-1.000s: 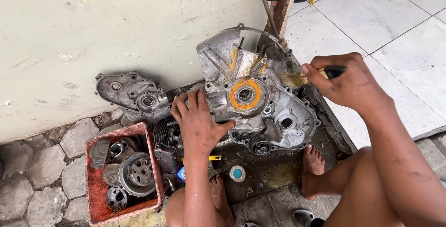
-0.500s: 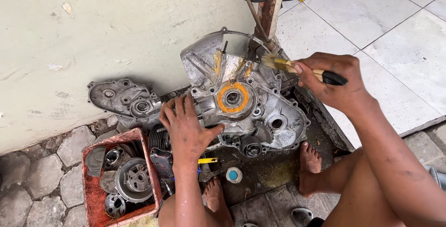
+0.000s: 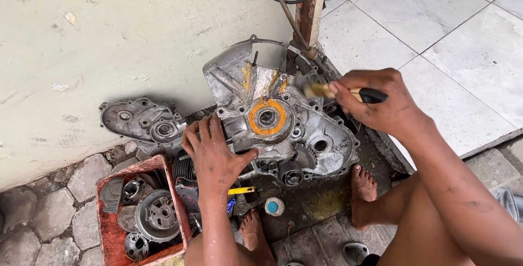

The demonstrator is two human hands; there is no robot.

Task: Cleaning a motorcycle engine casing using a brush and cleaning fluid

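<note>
The left hand is flat on the lower left edge of the engine case, fingers spread wide and pressing on the metal, not gripping anything. The right hand has its fingers pinched tight around a black-handled brush, bristles poking out past the fingertips over the case's upper right side. The orange-smeared bearing ring sits between the two hands. Just left of the left fingers lies a smaller cover plate, and below the wrist there's a red tray full of parts.
</note>
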